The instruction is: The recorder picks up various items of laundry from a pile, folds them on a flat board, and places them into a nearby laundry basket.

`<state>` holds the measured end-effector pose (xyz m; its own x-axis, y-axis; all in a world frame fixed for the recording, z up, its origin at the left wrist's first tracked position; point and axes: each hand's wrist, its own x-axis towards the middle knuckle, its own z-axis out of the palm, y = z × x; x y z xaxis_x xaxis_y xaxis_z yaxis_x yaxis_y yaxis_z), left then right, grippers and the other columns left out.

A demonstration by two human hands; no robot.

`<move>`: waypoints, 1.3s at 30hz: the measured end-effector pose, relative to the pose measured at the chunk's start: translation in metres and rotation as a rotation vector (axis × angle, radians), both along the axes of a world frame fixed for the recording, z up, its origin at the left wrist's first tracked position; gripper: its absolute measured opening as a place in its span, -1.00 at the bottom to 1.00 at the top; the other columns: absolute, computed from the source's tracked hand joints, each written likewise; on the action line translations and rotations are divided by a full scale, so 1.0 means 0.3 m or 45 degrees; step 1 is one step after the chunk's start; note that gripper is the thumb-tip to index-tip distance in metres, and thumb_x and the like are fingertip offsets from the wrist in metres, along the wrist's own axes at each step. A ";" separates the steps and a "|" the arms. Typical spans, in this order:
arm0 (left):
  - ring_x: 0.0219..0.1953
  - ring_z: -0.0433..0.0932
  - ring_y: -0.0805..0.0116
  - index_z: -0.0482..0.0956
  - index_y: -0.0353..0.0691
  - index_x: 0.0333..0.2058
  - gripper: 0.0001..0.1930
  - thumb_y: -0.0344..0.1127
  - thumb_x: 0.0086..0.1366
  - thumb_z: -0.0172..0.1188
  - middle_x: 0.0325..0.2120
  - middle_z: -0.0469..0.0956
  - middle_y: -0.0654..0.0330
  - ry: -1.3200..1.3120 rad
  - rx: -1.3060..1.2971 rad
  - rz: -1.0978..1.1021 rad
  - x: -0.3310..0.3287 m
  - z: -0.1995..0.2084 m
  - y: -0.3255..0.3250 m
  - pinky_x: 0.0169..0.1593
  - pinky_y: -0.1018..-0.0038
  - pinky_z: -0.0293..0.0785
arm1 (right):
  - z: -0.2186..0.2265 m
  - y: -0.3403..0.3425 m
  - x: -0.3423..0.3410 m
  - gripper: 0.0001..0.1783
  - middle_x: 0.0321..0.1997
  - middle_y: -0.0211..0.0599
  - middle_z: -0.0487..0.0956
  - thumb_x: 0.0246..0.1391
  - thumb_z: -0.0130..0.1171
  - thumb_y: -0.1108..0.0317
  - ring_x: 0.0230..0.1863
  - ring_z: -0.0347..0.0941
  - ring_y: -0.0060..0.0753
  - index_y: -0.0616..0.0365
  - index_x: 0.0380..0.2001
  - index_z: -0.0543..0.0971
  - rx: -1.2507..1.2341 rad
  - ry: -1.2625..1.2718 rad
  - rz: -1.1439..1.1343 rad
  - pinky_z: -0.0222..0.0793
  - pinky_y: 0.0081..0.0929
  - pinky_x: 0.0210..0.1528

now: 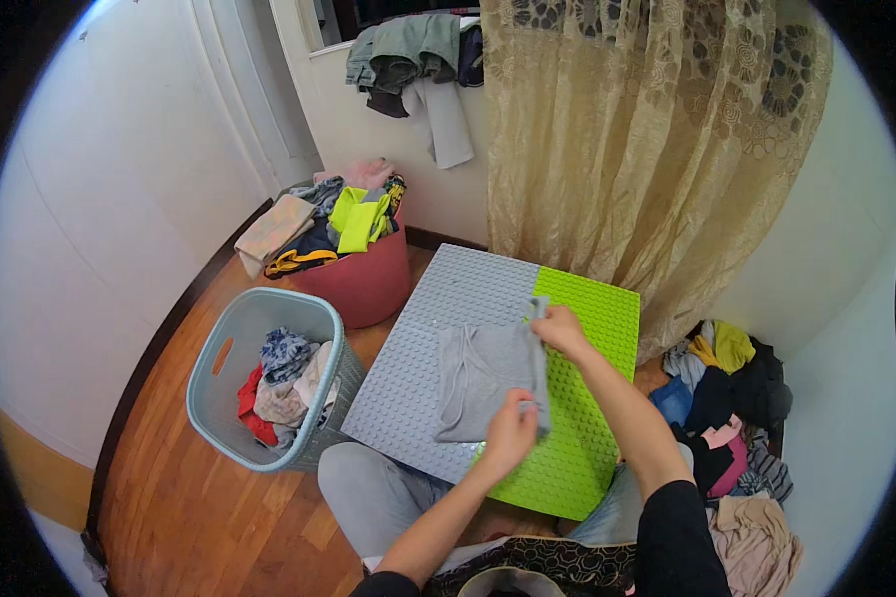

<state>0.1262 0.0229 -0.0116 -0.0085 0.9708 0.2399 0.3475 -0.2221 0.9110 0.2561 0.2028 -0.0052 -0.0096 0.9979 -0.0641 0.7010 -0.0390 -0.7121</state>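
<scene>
A grey knit garment (483, 373), partly folded, lies on the studded table (423, 298), whose top is grey on the left and lime green on the right. My left hand (511, 428) grips the garment's near right corner between thumb and fingers. Farther away, my right hand (561, 330) pinches its far right corner. Between the two hands, the right edge is lifted into a narrow turned-up strip. The rest of the cloth lies flat, with a long crease or seam down its left part.
A light blue laundry basket (259, 298) holding several clothes stands left of the table. Behind it, a red tub (368, 284) is heaped with clothes. A loose clothes pile (712, 418) lies on the right. Beige curtains (607, 149) hang behind the table; garments (408, 55) drape over a ledge.
</scene>
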 end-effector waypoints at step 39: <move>-0.34 0.48 0.41 0.34 -0.39 -0.23 -0.74 -0.54 0.04 0.06 -0.34 0.49 0.13 -0.789 -0.497 0.057 -0.412 0.005 0.194 -0.26 0.53 0.41 | -0.086 -0.271 -0.211 -0.56 -0.41 -0.26 0.53 -0.11 0.19 0.04 -0.40 0.43 -0.39 0.22 -0.30 0.51 -0.626 0.526 0.002 0.34 -0.45 -0.33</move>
<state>0.0027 0.0812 -0.0101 -0.0718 0.9801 -0.1848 -0.2563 0.1609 0.9531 0.1927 0.1214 -0.0311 -0.1331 0.8527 -0.5051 0.3731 -0.4290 -0.8226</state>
